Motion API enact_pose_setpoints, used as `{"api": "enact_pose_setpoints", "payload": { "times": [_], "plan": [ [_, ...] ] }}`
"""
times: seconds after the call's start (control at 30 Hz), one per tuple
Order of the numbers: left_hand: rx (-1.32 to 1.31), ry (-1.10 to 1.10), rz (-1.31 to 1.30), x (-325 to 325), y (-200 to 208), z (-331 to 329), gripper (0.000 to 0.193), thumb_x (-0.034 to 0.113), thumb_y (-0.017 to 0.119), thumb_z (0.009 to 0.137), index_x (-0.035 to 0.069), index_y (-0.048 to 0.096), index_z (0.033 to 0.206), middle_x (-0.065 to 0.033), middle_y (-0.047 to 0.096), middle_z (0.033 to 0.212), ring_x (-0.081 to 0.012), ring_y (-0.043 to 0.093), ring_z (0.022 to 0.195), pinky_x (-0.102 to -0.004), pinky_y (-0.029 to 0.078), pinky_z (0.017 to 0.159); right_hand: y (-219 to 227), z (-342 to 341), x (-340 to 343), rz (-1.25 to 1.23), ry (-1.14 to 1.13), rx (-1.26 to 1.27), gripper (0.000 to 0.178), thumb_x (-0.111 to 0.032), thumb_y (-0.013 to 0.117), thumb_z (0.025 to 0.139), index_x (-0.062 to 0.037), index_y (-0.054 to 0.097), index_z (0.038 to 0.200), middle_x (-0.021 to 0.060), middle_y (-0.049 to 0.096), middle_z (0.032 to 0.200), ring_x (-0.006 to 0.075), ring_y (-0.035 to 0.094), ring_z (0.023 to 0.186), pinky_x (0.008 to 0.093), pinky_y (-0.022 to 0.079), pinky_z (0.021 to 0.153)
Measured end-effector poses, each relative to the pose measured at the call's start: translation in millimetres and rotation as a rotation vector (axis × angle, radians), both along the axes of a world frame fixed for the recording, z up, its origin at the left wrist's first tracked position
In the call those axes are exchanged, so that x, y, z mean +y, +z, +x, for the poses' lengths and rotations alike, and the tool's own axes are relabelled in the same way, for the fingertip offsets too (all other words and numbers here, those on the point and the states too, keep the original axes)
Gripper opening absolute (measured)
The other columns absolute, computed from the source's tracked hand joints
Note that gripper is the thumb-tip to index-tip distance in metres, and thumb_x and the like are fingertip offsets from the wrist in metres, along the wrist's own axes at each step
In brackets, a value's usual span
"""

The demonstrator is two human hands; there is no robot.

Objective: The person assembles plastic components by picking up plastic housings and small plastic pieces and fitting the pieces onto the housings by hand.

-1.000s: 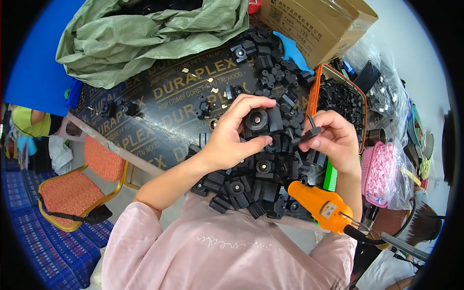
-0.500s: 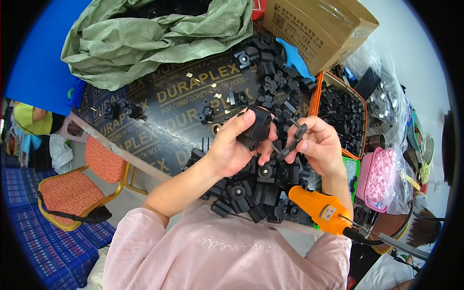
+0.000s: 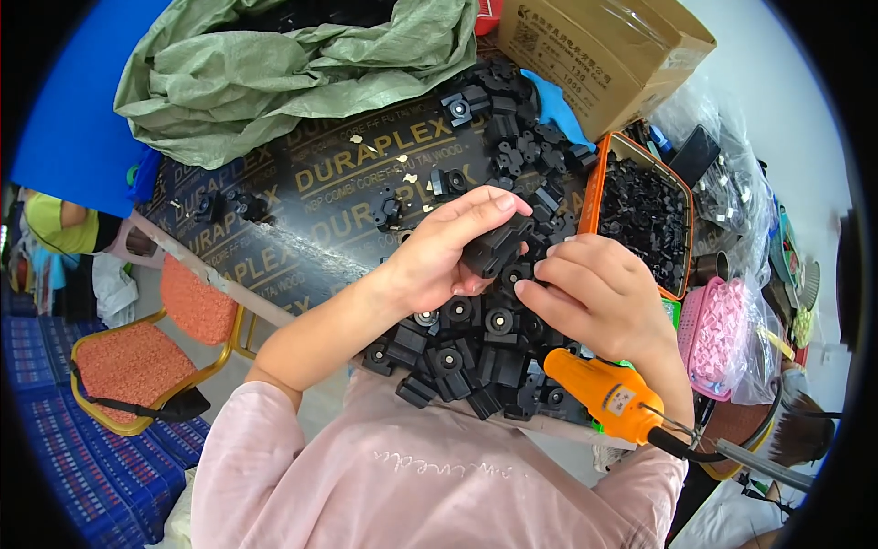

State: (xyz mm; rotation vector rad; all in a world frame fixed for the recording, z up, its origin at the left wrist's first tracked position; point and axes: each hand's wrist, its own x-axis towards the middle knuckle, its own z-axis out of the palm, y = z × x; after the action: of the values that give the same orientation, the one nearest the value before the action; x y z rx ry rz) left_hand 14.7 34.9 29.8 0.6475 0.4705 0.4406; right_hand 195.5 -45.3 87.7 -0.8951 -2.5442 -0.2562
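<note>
My left hand [image 3: 439,252] is wrapped round a black plastic housing [image 3: 497,247], blocky in shape, raised above the table with the thumb along its top. Just to its right is my right hand [image 3: 604,295], back upward and fingers curled toward the housing. Whatever sits under its fingertips is hidden. Below both hands lies a heap of similar black housings [image 3: 448,359], several with a round metal centre. An orange hot-air-gun-shaped tool [image 3: 604,393] hangs close by my right forearm, its nose toward the heap.
An orange-rimmed bin [image 3: 599,188] of small black parts stands right, beside a pink basket [image 3: 697,334] of pink pieces. A cardboard box [image 3: 594,69] and a green woven sack [image 3: 302,82] stand at the far side. Left of the table is an orange-cushioned chair [image 3: 137,375].
My right hand has turned over, back upward. The small pronged black piece it held is out of sight. My left hand has tilted the housing and shifted it slightly right.
</note>
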Motion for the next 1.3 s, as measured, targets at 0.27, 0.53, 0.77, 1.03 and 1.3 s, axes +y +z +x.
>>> {"api": "enact_pose_setpoints", "payload": {
  "times": [0.27, 0.53, 0.77, 1.03, 1.3],
  "plan": [
    [0.167, -0.031, 0.183, -2, 8, 1, 0.025, 0.034, 0.049, 0.09, 0.012, 0.052, 0.101, -0.0015, 0.056, 0.076, -0.0014, 0.044, 0.044, -0.0134, 0.029, 0.031, 2, 0, -3, -0.158, -0.063, -0.018, 0.025, -0.011, 0.057, 0.066, -0.0085, 0.061, 0.091, 0.0044, 0.054, 0.092, 0.0201, 0.055, 0.085, 0.0312, 0.047, 0.071],
    [0.293, -0.179, 0.175, -3, 12, 5, 0.025, 0.033, 0.044, 0.092, 0.011, 0.052, 0.099, 0.0031, 0.052, 0.076, -0.0003, 0.042, 0.046, -0.0141, 0.03, 0.03, 15, -17, 7, -0.772, -0.359, 0.377, 0.024, -0.017, 0.063, 0.072, -0.0083, 0.059, 0.094, 0.0073, 0.055, 0.101, 0.0262, 0.054, 0.089, 0.0364, 0.044, 0.074],
    [0.235, -0.156, 0.353, -13, 10, 4, 0.041, 0.043, 0.047, 0.089, 0.007, 0.05, 0.108, 0.0014, 0.052, 0.074, -0.0013, 0.039, 0.041, -0.0149, 0.027, 0.031, -34, -1, 10, -1.029, -0.183, 0.988, 0.068, -0.002, 0.075, 0.064, -0.0063, 0.039, 0.121, 0.0065, 0.05, 0.114, 0.0164, 0.051, 0.099, 0.0297, 0.041, 0.089],
    [0.174, 0.124, 0.472, -16, -6, -8, 0.079, 0.041, 0.065, 0.078, 0.005, 0.016, 0.13, -0.01, 0.049, 0.102, -0.0081, 0.049, 0.051, -0.0197, 0.039, 0.04, -16, 6, 0, -0.785, -0.229, 0.499, 0.055, -0.014, 0.076, 0.061, -0.0071, 0.055, 0.111, 0.012, 0.054, 0.108, 0.0298, 0.049, 0.106, 0.0365, 0.039, 0.091],
    [1.052, 0.299, 1.124, 50, -79, -87, 0.062, 0.032, 0.072, 0.07, 0.001, 0.044, 0.117, -0.0164, 0.05, 0.111, -0.0281, 0.048, 0.105, -0.0345, 0.042, 0.084, -53, 65, -29, -1.034, -0.429, 0.39, 0.057, -0.025, 0.07, 0.07, -0.0038, 0.05, 0.119, 0.0113, 0.049, 0.126, 0.0288, 0.039, 0.123, 0.0366, 0.029, 0.101]
  ]
}}
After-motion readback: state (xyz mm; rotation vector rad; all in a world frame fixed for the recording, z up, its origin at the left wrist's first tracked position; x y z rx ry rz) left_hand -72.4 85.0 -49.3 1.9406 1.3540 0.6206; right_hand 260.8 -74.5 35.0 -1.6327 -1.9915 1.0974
